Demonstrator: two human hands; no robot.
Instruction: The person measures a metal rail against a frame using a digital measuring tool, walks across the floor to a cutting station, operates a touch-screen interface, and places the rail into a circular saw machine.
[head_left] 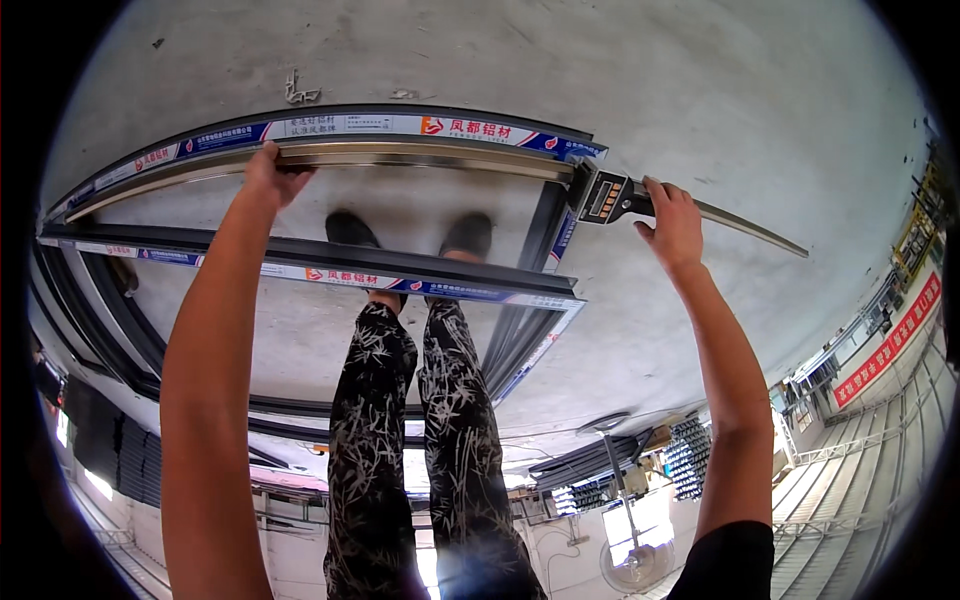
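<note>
Bar [430,153]: bronze-gold sheen, darker line lengthwise. Gauge [603,197]: black, orange buttons in rows; thin tail grey-bronze. Frame [300,250]: dark charcoal. Tape [375,124] along it: blue and white blocks, red patches, dark and pale lettering. Floor [700,80]: mottled grey, dark specks. Shoes [467,236]: black. Trousers [370,430]: black, dense whitish leaf-like print. Sleeve [735,565]: plain black. Banner [890,345]: red, white characters. Panels [860,480] at lower right: off-white, striped by ribs.
</note>
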